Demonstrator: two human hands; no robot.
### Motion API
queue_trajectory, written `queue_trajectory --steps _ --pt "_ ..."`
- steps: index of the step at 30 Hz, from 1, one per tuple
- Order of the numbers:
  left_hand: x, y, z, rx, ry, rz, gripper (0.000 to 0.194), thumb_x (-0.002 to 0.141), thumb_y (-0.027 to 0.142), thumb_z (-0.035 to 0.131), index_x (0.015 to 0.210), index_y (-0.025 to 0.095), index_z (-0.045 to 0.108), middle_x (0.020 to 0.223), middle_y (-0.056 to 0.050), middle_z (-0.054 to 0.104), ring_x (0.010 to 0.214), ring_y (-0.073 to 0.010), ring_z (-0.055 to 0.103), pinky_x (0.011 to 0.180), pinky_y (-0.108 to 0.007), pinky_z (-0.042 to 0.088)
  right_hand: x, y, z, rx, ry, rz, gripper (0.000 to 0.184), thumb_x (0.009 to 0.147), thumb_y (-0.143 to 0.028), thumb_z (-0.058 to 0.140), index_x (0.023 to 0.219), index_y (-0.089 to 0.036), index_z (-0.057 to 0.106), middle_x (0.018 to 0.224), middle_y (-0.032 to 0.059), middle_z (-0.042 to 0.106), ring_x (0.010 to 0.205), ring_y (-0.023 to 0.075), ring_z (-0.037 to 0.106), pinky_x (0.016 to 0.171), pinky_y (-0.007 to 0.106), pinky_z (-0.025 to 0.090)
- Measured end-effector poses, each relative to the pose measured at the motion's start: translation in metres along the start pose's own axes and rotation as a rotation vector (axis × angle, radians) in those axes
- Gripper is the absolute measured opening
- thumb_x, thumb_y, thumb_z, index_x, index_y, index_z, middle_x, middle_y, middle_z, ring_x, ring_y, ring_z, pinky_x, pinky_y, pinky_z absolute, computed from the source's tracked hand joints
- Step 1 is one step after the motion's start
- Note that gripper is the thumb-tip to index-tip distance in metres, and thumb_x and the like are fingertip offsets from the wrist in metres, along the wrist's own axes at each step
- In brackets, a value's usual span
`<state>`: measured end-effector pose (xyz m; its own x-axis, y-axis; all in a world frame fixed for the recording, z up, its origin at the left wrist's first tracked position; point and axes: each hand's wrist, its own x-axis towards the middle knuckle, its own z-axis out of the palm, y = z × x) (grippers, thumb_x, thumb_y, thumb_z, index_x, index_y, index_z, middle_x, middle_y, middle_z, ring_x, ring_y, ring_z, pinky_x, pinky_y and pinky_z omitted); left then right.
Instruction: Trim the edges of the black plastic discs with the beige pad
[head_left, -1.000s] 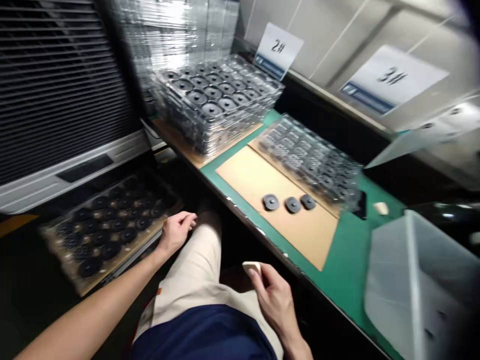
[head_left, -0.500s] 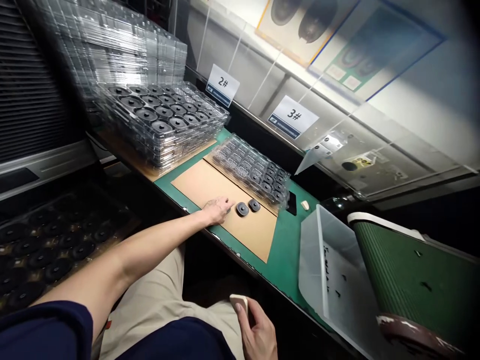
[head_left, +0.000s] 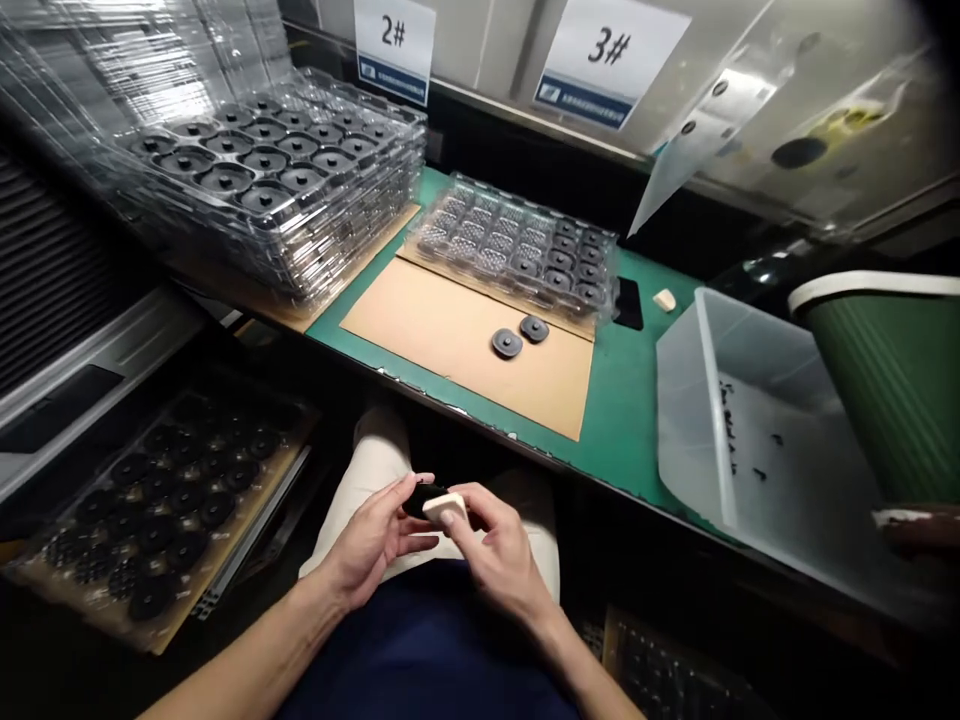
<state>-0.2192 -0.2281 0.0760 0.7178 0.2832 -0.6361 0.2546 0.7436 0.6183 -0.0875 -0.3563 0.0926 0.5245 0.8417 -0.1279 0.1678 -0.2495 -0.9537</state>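
Above my lap, my left hand (head_left: 371, 540) is closed at the fingertips on a black part (head_left: 420, 497), mostly hidden by the fingers and a block. My right hand (head_left: 499, 550) grips that small beige block (head_left: 445, 508), which is against or just over the black part; contact is hard to make out. On the brown cardboard sheet (head_left: 420, 315) lie two dark rounded-square parts, one nearer (head_left: 507, 344) and one farther (head_left: 534, 329), each with a central knob. Behind them is a clear compartment tray (head_left: 495, 245), with similar dark parts in its right-hand compartments.
Stacked clear trays of dark round parts (head_left: 262, 160) stand at the left. A black phone-like slab (head_left: 628, 303), another beige block (head_left: 664, 299) and a translucent bin (head_left: 694, 400) are at the right, beside a green conveyor belt (head_left: 892, 390). Lower left holds another filled tray (head_left: 172, 500).
My left hand has left the cardboard and come back to my lap with a black part. My right hand, still with the beige block, has moved in to meet it. The view has shifted.
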Motion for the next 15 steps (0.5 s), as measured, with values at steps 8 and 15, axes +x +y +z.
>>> queue_trajectory --steps 8,15 --pt "-0.029 0.02 -0.011 0.044 -0.198 0.327 0.068 0.093 0.024 0.078 0.154 0.034 0.051 0.16 -0.007 0.048 0.148 -0.0271 0.044 0.121 -0.035 0.042 0.006 -0.013 0.01 0.9 -0.123 0.463 0.046 0.086 -0.054 0.083 0.1 -0.012 0.071 0.086 0.0041 0.064 0.066 0.0117 0.06 0.065 0.024 0.056" --pt "-0.034 0.043 0.017 -0.1 -0.068 0.333 0.066 0.085 0.024 0.085 0.145 0.026 0.059 0.148 -0.012 0.06 0.138 -0.03 0.056 0.118 -0.038 0.046 0.01 -0.023 -0.022 0.456 0.15 0.235 0.04 0.096 -0.053 0.072 0.107 -0.015 0.07 0.089 0.0036 0.067 0.072 0.0141 0.063 0.064 0.024 0.052"
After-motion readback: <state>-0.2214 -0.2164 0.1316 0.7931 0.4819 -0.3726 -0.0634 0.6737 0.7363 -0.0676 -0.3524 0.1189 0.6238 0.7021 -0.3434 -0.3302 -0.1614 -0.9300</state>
